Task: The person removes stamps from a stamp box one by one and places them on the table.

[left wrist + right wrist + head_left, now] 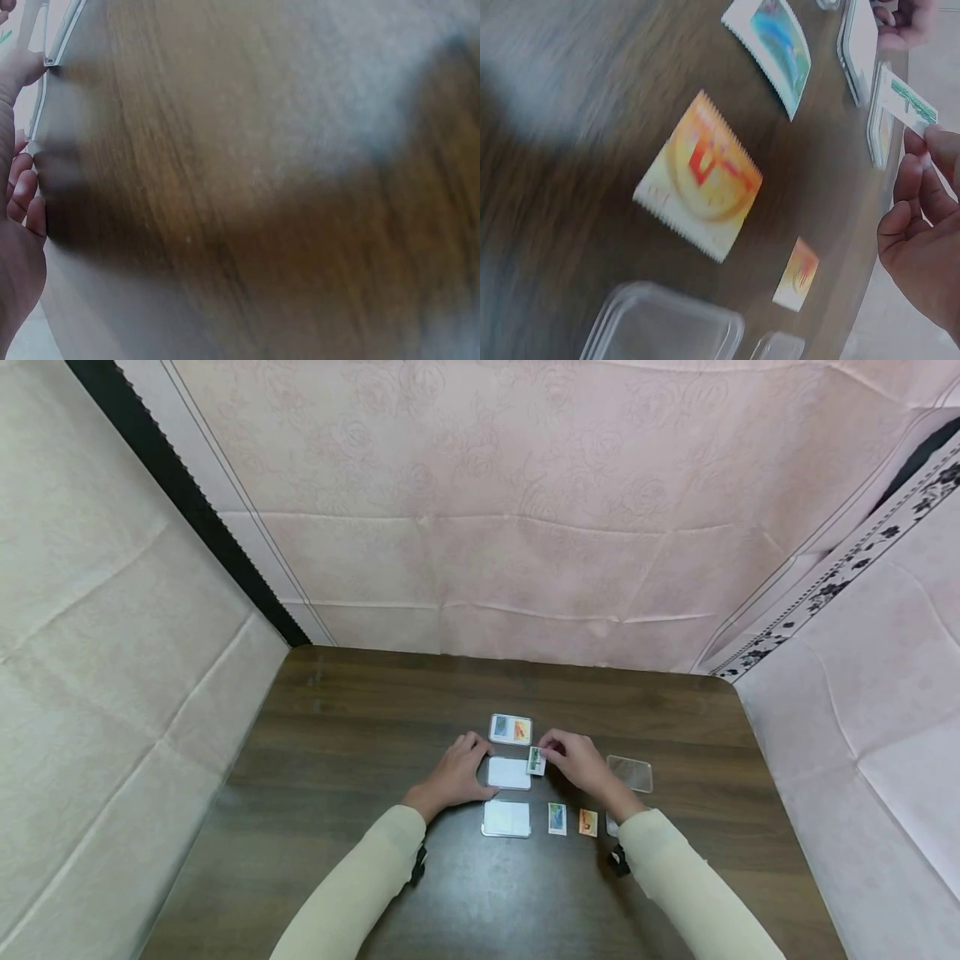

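My left hand [457,774] holds the left edge of a white card case [510,773] flat on the dark wooden table [337,735]; the left wrist view shows the thumb and fingers [21,191] at the corners of the case's edge [43,105]. Just right of this case, my right hand [542,758] pinches a small green-and-white stamp [536,762]. The right wrist view shows that stamp [906,101] between the fingertips [930,139], over the case's rim [877,127].
A case [511,729] with colourful stamps lies farther back, another white case [506,819] nearer. Loose blue-green [557,818] and orange [588,822] stamps lie near my right wrist. A clear plastic lid [630,773] lies to the right. Fabric walls surround the table.
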{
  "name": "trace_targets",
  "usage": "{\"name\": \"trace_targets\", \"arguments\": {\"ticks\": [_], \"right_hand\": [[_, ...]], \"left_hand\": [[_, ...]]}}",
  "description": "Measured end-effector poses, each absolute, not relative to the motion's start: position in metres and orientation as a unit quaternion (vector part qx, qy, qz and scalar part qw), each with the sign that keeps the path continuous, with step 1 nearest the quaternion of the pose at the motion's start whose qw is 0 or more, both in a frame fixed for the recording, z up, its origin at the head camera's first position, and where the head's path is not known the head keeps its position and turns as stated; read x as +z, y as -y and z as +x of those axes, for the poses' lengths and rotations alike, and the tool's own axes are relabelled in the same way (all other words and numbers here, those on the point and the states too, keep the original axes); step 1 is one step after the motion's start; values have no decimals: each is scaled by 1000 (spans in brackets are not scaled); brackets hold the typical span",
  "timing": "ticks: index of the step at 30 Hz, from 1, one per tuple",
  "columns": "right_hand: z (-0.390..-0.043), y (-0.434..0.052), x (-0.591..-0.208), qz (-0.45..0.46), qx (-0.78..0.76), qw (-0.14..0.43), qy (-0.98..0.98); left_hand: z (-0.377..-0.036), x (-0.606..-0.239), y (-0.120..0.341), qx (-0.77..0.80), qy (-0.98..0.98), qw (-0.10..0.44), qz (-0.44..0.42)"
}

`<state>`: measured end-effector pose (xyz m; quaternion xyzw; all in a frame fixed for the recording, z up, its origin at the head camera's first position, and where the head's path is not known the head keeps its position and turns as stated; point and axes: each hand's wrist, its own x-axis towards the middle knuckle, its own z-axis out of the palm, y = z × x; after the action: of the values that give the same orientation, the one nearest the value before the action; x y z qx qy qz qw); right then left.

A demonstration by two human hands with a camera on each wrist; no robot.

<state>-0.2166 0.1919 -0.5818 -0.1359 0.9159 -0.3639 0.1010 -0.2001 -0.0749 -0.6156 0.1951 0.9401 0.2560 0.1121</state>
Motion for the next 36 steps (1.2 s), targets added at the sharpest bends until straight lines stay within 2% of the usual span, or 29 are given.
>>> {"name": "trace_targets", "arguments": {"ticks": [10, 19, 36], "right_hand": [[-216, -216, -584, -120, -339, 139, -923], [-218, -224, -590, -115, -296, 151, -936], [-217, -223, -601, -140, -214, 112, -960]], "left_hand": [[-200, -616, 77, 260, -938, 109, 201], [-201, -618, 77, 261, -938, 110, 202], [-200, -616, 76, 254, -939, 113, 200]]}}
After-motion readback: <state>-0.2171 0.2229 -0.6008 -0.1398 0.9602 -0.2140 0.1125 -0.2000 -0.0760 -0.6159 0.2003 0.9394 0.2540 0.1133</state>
